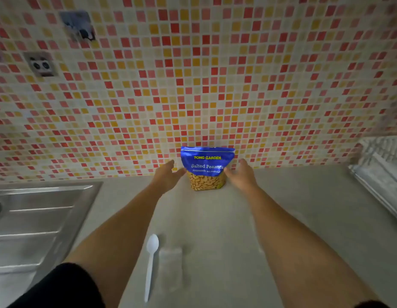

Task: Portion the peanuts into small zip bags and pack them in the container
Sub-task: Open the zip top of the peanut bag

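A blue pouch of salted peanuts (206, 167) stands upright on the grey counter against the tiled wall, its clear lower part showing the nuts. My left hand (167, 177) reaches toward its left side with fingers spread, close to the pouch or just touching it. On the other side, my right hand (239, 175) lies with its fingers against the pouch's right edge. Near the counter's front lie a white plastic spoon (151, 263) and, just right of it, a small clear zip bag (171, 267), flat on the surface.
A steel sink with a ribbed drainboard (37, 218) fills the left side. A white dish rack (381, 172) sits at the right edge. Wall sockets (41, 64) are set in the mosaic tiles at upper left.
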### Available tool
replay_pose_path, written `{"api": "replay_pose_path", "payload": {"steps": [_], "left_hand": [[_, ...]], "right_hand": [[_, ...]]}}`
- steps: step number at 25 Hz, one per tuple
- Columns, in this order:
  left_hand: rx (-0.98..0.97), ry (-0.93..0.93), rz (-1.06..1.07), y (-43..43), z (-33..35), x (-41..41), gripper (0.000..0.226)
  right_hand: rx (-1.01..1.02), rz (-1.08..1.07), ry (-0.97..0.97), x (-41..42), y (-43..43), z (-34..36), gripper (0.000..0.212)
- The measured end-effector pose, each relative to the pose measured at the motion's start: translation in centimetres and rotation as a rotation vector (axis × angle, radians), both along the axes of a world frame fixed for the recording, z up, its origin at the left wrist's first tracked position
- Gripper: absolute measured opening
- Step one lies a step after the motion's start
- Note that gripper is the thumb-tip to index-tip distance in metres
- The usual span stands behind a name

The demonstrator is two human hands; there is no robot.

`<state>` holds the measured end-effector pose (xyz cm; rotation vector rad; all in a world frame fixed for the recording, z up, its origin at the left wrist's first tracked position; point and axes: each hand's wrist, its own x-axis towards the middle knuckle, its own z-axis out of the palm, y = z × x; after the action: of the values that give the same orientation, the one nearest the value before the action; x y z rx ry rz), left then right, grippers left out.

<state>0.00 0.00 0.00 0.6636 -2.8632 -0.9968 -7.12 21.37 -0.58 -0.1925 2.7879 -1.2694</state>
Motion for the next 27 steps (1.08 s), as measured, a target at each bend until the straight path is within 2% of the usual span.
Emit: {"api": "replay_pose_path", "payload": {"steps": [3, 5, 7, 10, 13, 16, 19, 23, 27], "left_hand": [[0.106, 0.015, 0.075, -0.2, -1.4, -2.9, 0.065], [0.280, 0.051, 0.134, -0.1, -2.4, -4.4, 0.068], [0.479, 0.131, 0.136, -0.2, -3.4, -5.7, 0.061], [0.649, 0.246, 0.124, -0.1, -4.6, -6.8, 0.045], [0.564, 0.271, 0.147, 0.1, -4.8, -6.6, 0.037], [0.432, 0.278, 0.034, -0.5, -4.1, -5.2, 0.035], [0.451, 0.262, -0.048, -0.6, -2.5, -2.6, 0.034], [0.516, 0.179, -0.120, 0.7, -1.0, 3.4, 0.030], [0.504, 0.183, -0.134, 3.2, -0.7, 10.1, 0.028]], "right_hand": [[-0.043, -0.063, -0.046, -2.9, -1.0, -1.0, 0.075], [-0.103, -0.100, -0.113, -4.5, -1.4, -2.0, 0.076], [-0.171, -0.096, -0.152, -5.6, -1.8, -3.1, 0.067], [-0.320, -0.078, -0.159, -6.2, -2.1, -4.2, 0.043], [-0.428, -0.067, -0.116, -5.9, -1.8, -4.9, 0.034], [-0.504, -0.072, -0.116, -4.6, -1.1, -4.7, 0.021], [-0.530, -0.062, -0.127, -2.5, -0.1, -3.7, 0.019], [-0.661, 0.003, -0.205, 3.0, 2.5, -2.0, 0.020], [-0.648, 0.061, -0.287, 8.7, 5.6, -1.8, 0.022]]}}
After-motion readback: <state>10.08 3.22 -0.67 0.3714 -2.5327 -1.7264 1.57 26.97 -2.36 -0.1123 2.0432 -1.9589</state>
